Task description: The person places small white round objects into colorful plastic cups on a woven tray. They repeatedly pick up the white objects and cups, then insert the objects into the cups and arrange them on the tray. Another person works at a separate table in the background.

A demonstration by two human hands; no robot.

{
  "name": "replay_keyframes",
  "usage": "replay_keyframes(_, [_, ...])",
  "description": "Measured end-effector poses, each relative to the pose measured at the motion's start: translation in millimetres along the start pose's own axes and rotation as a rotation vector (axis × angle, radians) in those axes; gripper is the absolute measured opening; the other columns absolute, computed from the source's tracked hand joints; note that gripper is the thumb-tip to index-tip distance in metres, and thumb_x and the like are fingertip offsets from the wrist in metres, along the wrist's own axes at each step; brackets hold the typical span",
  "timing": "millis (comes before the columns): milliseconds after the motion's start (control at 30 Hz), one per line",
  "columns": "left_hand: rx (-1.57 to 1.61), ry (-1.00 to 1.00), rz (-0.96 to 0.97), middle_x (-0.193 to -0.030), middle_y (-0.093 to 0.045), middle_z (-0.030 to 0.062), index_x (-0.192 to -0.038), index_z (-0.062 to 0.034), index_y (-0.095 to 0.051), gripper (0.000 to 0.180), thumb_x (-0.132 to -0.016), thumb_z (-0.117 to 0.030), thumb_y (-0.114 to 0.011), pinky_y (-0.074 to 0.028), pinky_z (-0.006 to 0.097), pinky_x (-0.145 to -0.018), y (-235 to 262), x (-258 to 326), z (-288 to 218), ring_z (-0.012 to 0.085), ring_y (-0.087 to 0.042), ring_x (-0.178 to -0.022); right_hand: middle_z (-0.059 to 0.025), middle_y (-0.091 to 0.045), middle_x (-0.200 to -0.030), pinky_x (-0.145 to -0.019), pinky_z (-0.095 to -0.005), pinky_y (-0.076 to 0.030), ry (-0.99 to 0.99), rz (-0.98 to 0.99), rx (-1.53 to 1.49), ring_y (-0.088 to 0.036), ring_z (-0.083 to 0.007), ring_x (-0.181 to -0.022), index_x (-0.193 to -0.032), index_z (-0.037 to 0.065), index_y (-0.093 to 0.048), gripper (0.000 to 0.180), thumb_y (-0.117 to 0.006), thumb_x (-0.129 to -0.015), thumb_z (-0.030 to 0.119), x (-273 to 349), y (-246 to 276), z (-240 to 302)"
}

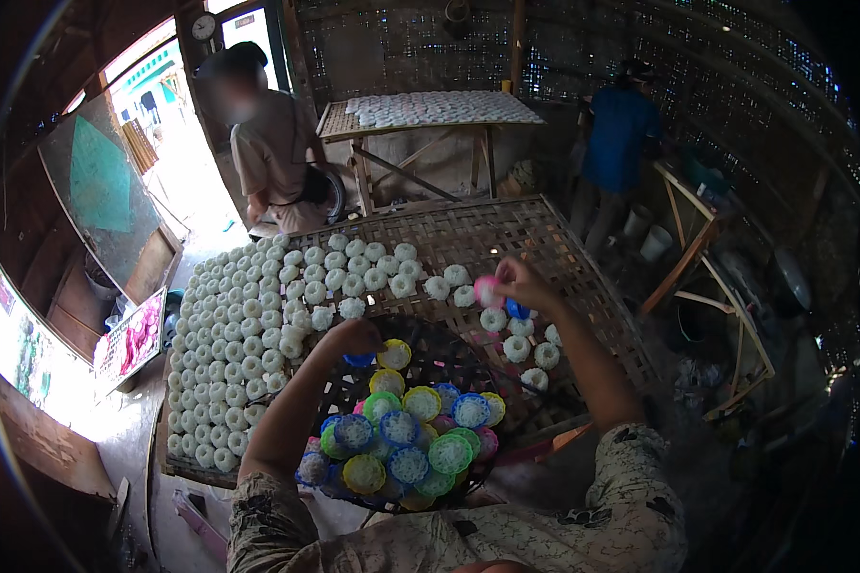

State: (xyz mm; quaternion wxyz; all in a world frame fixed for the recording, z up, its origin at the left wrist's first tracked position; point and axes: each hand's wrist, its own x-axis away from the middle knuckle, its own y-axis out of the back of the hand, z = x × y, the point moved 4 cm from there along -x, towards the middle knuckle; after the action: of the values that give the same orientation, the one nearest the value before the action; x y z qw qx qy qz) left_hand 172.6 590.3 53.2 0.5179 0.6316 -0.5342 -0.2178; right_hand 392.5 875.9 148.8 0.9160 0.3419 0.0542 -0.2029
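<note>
Farthest out to the left of our left hand [352, 336], rows of small round white noodle cakes [244, 329] cover the near-left part of the big woven bamboo drying rack [506, 234], packed close and touching one another. Our left hand is curled shut over the far rim of the dark wire basket [430, 358], and it grips a small blue round plastic mould [358, 360], of which only the lower edge shows under the fingers. Just below and to the right of that hand, inside the basket, lies a heap of round plastic moulds in blue, green, yellow and pink [401, 439], each filled with white noodle; a yellow one sits right beside the hand. Further right and a little beyond, our right hand [518, 282] is pinched closed on a small pink round mould [488, 291], held tipped over the rack, with a second blue mould [517, 308] tucked beneath the palm. The short row of white cakes ends just left of this hand, and a few more lie below it toward us, so the bare weave lies ahead of and to the right of the hand. Of the two, we judge the right hand far nearer that open patch. The moulds are round, with no long axis to speak of.
</note>
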Motion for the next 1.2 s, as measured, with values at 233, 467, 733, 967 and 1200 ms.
replay_keyframes(233, [0.413,0.152,0.016,-0.089,-0.067,0.0071,-0.097,-0.0093,-0.069,0.03,-0.08,-0.034,-0.073,-0.055,0.038,-0.069,17.4,-2.1,-13.9,0.0197,-0.065,-0.077,-0.0131,-0.063,-0.1,-0.075,-0.0469,-0.05,0.057,-0.054,0.587,-0.063,-0.0349,-0.095,-0.104,0.009,-0.05,0.032,-0.069,-0.08,0.02,5.4,-6.5,0.4])
replay_keyframes(467, [0.619,0.16,-0.503,-0.082,-0.063,0.006,-0.091,-0.0083,-0.059,0.038,-0.078,-0.04,-0.075,-0.048,0.036,-0.058,100.6,-72.3,-58.2,0.0188,-0.063,-0.068,-0.0098,-0.063,-0.097,-0.076,-0.0427,-0.05,0.016,-0.29,0.341,-0.064,-0.0327,-0.091,-0.104,0.01,-0.051,0.04,-0.075,-0.076,0.024,24.7,30.7,21.0])
replay_keyframes(733, [-0.38,0.035,-0.581,-0.095,-0.069,0.0129,-0.116,-0.0177,-0.05,0.052,-0.073,-0.034,-0.074,-0.052,0.048,-0.067,97.3,-152.2,-120.4,0.0321,-0.068,-0.087,-0.0075,-0.064,-0.092,-0.071,-0.0353,-0.052,0.034,-0.532,-0.012,-0.065,-0.0238,-0.082,-0.107,0.007,-0.054,0.041,-0.078,-0.077,0.024,92.0,62.7,20.5])
replay_keyframes(967, [0.052,-0.149,-0.59,-0.1,-0.069,0.0136,-0.119,-0.0155,-0.061,0.048,-0.076,-0.029,-0.076,-0.054,0.042,-0.076,118.3,-98.2,-211.4,0.0328,-0.067,-0.092,-0.0171,-0.061,-0.106,-0.08,-0.0416,-0.055,-0.316,-0.328,-1.682,-0.063,-0.0293,-0.092,-0.119,-0.004,-0.052,0.049,-0.06,-0.089,0.035,164.4,73.9,-16.6])
replay_keyframes(1200, [0.283,-0.858,-0.395,-0.113,-0.063,0.0171,-0.121,-0.0034,-0.061,0.048,-0.076,-0.015,-0.074,-0.05,0.038,-0.09,39.4,-14.4,-359.6,0.0316,-0.063,-0.104,-0.0191,-0.059,-0.121,-0.097,-0.0493,-0.047,-0.007,-0.164,-2.059,-0.055,-0.0352,-0.115,-0.122,0.002,-0.054,0.05,-0.053,-0.09,0.04,170.9,9.7,-14.3])
